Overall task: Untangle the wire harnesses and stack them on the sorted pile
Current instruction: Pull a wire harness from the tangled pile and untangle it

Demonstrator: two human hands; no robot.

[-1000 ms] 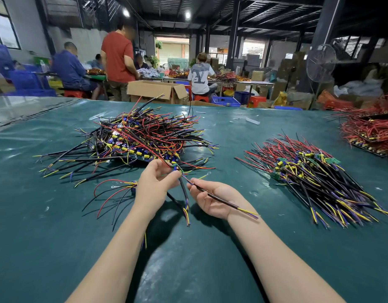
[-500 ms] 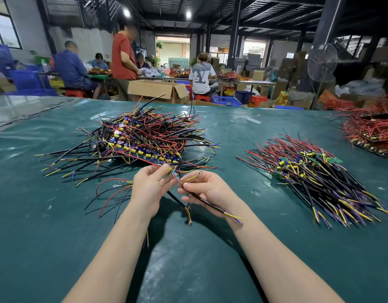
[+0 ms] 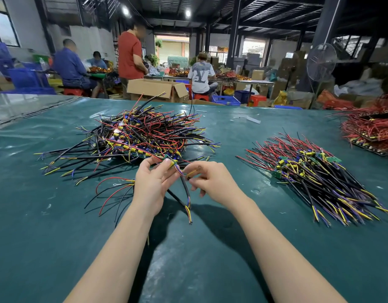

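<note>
A tangled heap of wire harnesses [image 3: 142, 134], black, red, yellow and blue, lies on the green table [image 3: 57, 237] ahead of me on the left. The sorted pile [image 3: 315, 173], with its wires lying parallel, is on the right. My left hand [image 3: 152, 182] grips one harness [image 3: 184, 193] at its small green board, just at the heap's near edge. Red and black leads curl out to the left of that hand, and a black cable hangs down below it. My right hand [image 3: 212, 180] pinches a yellow-tipped wire of the same harness, close beside the left hand.
A third pile of mostly red harnesses [image 3: 372, 130] sits at the table's far right. A white scrap [image 3: 253, 119] lies farther back on the table. Beyond the table are a cardboard box [image 3: 155, 89], several workers at benches, and a standing fan [image 3: 320, 62].
My right hand has moved up and left, closing on the left hand, and has shifted from the long black cable to a short yellow-tipped wire. The left hand has turned slightly.
</note>
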